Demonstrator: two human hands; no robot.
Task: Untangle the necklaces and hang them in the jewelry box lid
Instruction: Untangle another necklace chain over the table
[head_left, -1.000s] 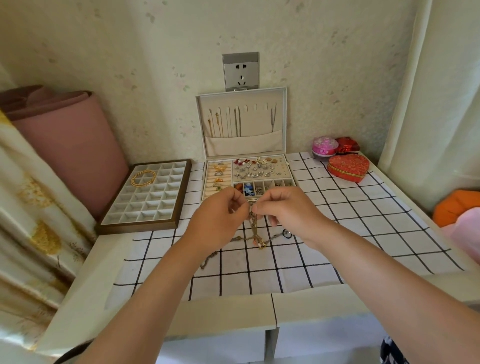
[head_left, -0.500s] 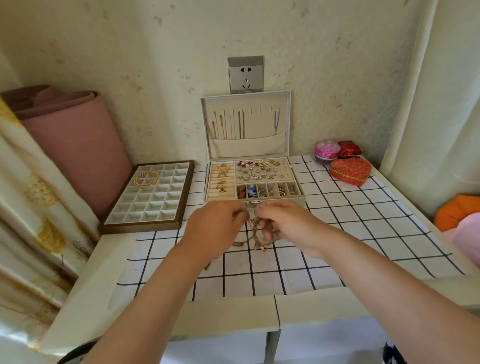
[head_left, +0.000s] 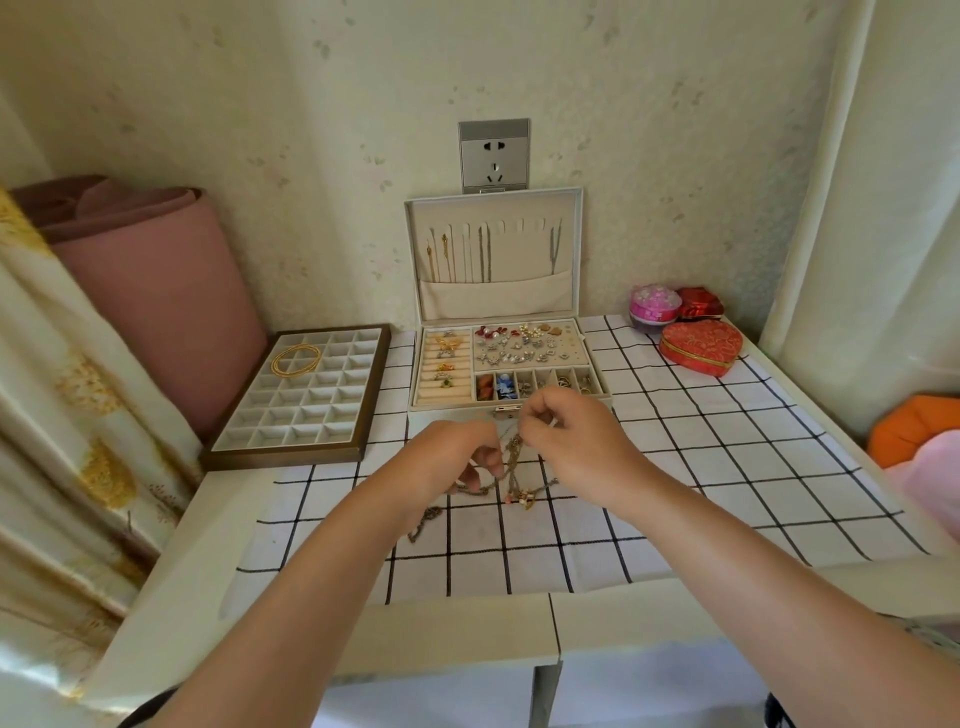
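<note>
tangled necklaces (head_left: 511, 470), centre of frame, dangling onto checked surface (head_left: 675, 467); left hand (head_left: 452, 457) and right hand (head_left: 566, 436) both pinching the chains; jewelry box lid (head_left: 493, 254) standing open above; risk: pulling apart too hard is likely tightening knots or snapping links

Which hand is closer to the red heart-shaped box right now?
Right. The right hand sits to the left of the heart-shaped box and nearer the person; the left hand is farther left, across the tangled necklaces both hands pinch.
</note>
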